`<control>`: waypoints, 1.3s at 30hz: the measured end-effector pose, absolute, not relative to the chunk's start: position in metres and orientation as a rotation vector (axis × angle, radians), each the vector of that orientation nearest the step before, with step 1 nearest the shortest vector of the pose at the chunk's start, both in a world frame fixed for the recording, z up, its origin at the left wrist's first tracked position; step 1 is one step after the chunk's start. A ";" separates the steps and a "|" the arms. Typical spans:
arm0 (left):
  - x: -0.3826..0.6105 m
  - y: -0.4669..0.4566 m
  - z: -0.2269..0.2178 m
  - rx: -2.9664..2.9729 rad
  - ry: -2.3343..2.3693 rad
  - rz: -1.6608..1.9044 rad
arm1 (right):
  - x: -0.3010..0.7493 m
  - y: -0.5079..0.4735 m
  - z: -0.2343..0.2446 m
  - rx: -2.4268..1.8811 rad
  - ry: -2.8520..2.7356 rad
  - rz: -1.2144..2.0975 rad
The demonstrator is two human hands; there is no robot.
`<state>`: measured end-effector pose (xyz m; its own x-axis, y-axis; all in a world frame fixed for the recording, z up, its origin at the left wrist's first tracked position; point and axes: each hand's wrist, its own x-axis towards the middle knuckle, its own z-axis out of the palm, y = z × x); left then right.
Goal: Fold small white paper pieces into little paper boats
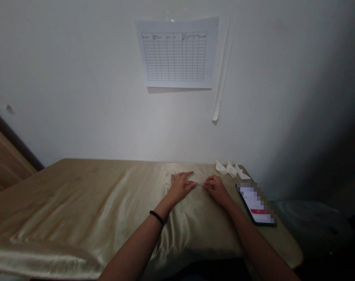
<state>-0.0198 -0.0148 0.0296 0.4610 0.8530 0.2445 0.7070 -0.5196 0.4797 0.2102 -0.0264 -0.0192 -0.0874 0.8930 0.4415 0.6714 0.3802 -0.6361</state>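
Observation:
Between my two hands is a small, thin, pale strip that looks like folded paper [200, 184], low over the cloth-covered table. My left hand [181, 185] has its thumb and a fingertip at the strip's left end, while another finger stretches out above it. At the right end, the curled fingers of my right hand [215, 188] pinch the strip. Most of the paper is hidden by the fingers, so its full shape cannot be made out. Just beyond my right hand, several white folded paper boats [231, 170] stand in a row near the table's back edge.
A phone [257, 207] with a lit, partly blurred screen lies right of my right forearm. Shiny, wrinkled gold cloth [107, 203] covers the table, which meets the white wall. A printed table sheet [177, 54] hangs there. Beyond the right edge is a dark rounded object [314, 222].

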 end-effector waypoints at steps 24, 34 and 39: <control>-0.020 -0.011 0.014 2.471 1.466 0.364 | 0.209 -0.032 -0.017 -1.487 -1.919 0.248; -0.015 -0.014 0.013 2.450 1.505 0.367 | 0.192 -0.042 -0.014 -1.690 -1.904 0.189; -0.016 -0.011 0.009 2.444 1.499 0.370 | 0.188 -0.039 -0.015 -1.781 -1.849 0.229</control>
